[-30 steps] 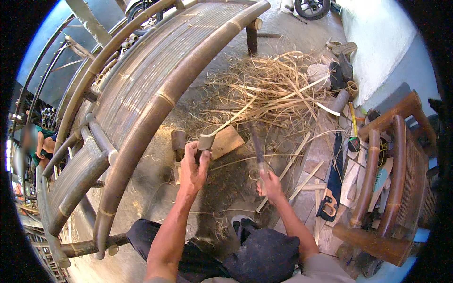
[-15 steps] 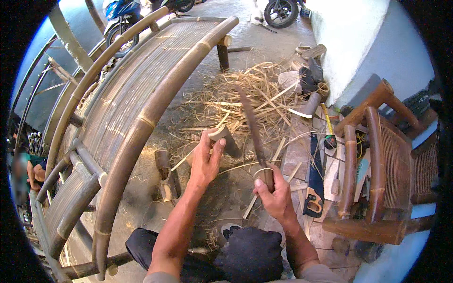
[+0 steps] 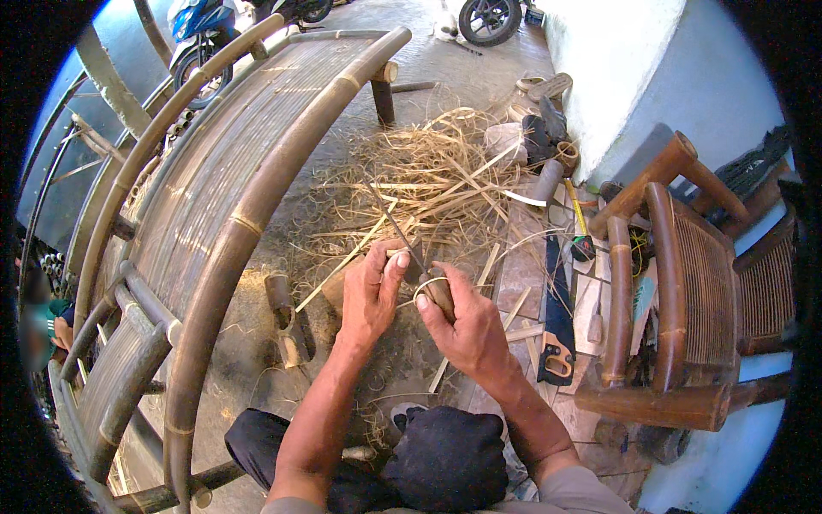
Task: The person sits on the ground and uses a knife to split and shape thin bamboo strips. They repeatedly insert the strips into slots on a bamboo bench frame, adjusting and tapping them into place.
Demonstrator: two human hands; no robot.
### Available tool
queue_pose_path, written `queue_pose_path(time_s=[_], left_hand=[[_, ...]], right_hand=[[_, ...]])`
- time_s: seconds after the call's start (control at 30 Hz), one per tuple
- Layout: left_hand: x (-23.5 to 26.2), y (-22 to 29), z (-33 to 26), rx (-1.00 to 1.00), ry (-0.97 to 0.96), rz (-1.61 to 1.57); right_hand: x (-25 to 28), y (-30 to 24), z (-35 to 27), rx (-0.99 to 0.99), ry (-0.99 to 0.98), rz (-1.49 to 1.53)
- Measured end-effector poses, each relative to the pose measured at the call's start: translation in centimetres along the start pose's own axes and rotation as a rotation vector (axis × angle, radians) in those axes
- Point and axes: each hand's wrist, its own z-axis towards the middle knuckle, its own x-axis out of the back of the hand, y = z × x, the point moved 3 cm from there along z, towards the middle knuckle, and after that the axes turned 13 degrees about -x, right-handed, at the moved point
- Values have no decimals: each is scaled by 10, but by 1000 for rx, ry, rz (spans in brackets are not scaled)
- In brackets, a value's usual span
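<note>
Closed round a short piece of bamboo, my left hand is in the middle of the view; its fingers and the blade cover most of the piece. My right hand grips the thick handle of a long dark knife, which has a pale ring round it. The blade slants up and left, crossing the bamboo piece beside my left fingertips. Both hands are close together above the floor, in front of my dark-clad knees.
A long curved bamboo bench fills the left. Ahead lies a heap of bamboo shavings. To the right are a handsaw, a tape measure and a bamboo chair. A split bamboo offcut sits left of my hands.
My right hand has moved left and slightly up, bringing the knife from apart to across the bamboo piece. The blade now leans further left. My left hand still grips the piece.
</note>
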Motion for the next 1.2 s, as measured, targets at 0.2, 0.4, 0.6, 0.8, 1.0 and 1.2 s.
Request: queue_pose_path(time_s=[0.2, 0.4, 0.6, 0.8, 1.0, 1.2], left_hand=[[-1, 0, 1, 3, -4, -10], [-2, 0, 4, 18, -32, 11], [-13, -4, 3, 46, -48, -23], [-1, 13, 34, -110, 137, -166], [53, 115, 130, -749, 576, 166], [-44, 30, 152, -330, -657, 603]], right_hand=[[1, 2, -1, 24, 15, -71], [0, 4, 0, 0, -7, -79], [5, 8, 0, -49, 1, -57], [23, 5, 6, -61, 9, -17], [34, 2, 7, -153, -71, -93], [20, 36, -1, -231, -138, -220]])
